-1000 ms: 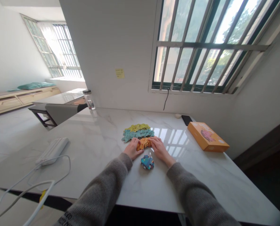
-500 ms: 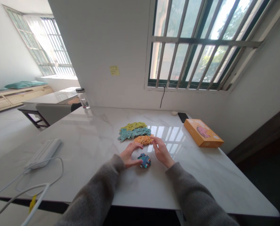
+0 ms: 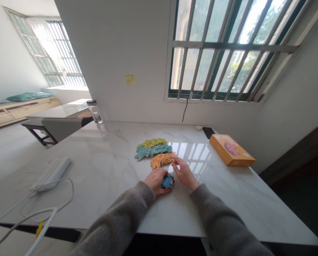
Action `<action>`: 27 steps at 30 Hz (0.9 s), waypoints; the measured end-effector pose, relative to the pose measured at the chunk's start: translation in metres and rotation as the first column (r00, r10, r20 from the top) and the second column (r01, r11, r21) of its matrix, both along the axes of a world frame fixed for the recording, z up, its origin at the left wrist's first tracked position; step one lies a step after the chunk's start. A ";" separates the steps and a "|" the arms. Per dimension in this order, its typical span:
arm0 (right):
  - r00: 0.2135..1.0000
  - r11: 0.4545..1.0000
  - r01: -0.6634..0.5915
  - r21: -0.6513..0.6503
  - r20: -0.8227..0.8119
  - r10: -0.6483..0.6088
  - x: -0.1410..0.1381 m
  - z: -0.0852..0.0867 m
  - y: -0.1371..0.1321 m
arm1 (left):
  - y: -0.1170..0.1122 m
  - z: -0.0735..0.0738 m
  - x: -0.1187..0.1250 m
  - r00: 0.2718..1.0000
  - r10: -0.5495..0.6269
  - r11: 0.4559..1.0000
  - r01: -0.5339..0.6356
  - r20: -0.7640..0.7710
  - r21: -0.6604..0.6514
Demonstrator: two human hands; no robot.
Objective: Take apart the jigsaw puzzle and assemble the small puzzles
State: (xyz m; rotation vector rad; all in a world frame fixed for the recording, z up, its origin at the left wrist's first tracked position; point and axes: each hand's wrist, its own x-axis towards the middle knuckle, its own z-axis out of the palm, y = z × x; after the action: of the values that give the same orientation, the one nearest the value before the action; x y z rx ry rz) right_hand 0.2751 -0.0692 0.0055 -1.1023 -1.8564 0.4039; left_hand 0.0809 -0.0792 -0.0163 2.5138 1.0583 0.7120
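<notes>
A small stack of jigsaw puzzle pieces (image 3: 167,181), blue on top, sits on the white table before me. My left hand (image 3: 158,180) is closed around its left side, fingers behind and thumb in front. My right hand (image 3: 182,171) is at the right end of a fanned row of orange puzzle pieces (image 3: 161,160). Its index finger reaches to that row, and the thumb is a little apart below; I see nothing held there. Behind lie a row of teal puzzle pieces (image 3: 153,151) and a yellow-green row (image 3: 155,143).
An orange box (image 3: 231,151) lies at the right of the marbled table (image 3: 108,170), with a black phone (image 3: 208,132) behind it. A clear bottle (image 3: 95,113) stands at the back left. At the left are a white power strip (image 3: 52,174) and white cables (image 3: 48,209).
My left hand has moved right and closed on the blue-topped stack, which has shifted slightly right. The left part of the orange row is now uncovered. My right hand has barely moved.
</notes>
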 end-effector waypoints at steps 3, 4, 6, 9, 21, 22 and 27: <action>1.000 1.000 -0.025 -0.016 0.001 0.025 -0.001 0.001 -0.005 | -0.003 0.005 -0.005 0.998 -0.057 0.998 0.056 0.039 0.031; 0.999 0.999 -0.036 -0.020 0.009 0.036 -0.002 0.001 -0.007 | -0.003 0.008 -0.008 0.995 -0.083 0.996 0.080 0.063 0.047; 0.998 0.998 -0.055 -0.027 0.031 0.056 -0.003 0.001 -0.012 | -0.003 0.015 -0.016 0.986 -0.128 0.990 0.121 0.108 0.068; 0.996 0.997 -0.070 -0.027 0.047 0.072 -0.002 0.002 -0.017 | -0.001 0.023 -0.025 0.973 -0.183 0.983 0.178 0.138 0.047; 0.996 0.994 -0.080 -0.072 0.040 0.083 -0.002 0.006 -0.022 | 0.008 0.021 -0.036 0.922 -0.278 0.944 0.313 0.269 -0.099; 0.994 0.993 -0.093 -0.079 0.047 0.097 -0.003 0.007 -0.024 | 0.009 0.019 -0.037 0.923 -0.271 0.943 0.312 0.274 -0.118; 0.968 0.969 -0.211 -0.130 0.113 0.226 -0.009 0.011 -0.034 | 0.011 0.012 -0.037 0.945 -0.202 0.949 0.254 0.257 -0.186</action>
State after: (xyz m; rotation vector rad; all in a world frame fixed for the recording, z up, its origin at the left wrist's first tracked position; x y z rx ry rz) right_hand 0.2659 -0.1032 0.0166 -1.0225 -2.0990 0.5885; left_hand 0.0436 -0.0678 -0.0045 2.2509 0.7049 0.7582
